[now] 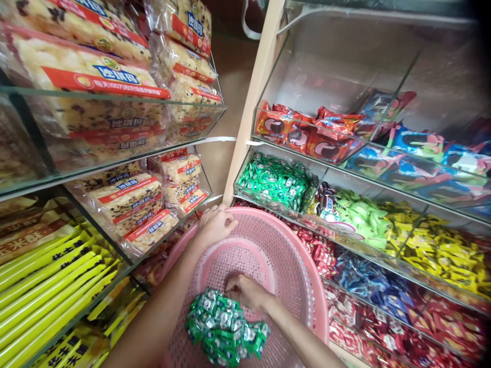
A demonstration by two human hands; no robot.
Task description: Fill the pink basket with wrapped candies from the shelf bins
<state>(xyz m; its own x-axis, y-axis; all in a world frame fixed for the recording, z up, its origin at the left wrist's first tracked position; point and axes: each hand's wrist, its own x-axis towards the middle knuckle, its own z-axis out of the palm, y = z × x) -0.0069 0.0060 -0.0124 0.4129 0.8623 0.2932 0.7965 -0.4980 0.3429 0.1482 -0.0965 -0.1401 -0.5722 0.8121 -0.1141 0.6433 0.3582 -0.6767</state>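
Note:
A round pink plastic basket [295, 245] with perforated walls sits in front of me, tilted so that I look down into it. On its far rim rests my left hand [215, 225], the fingers curled over the edge. Inside, a heap of small green-wrapped candies [224, 327] lies toward the near side. My right hand [245, 290] is down in the basket, just beyond the heap, with its fingers curled closed. Whatever they may hold is hidden. More candies in like green wrappers [274, 181] fill a clear shelf bin beyond the basket's rim.
On the left, glass-fronted shelves hold packaged sachima cakes [111, 71] and long yellow packets [49, 291]. A wooden post [249, 97] divides the shelving. Right-hand bins hold red packets [307, 133], light green candies [360, 214], yellow candies [445, 245] and blue-wrapped sweets [379, 281].

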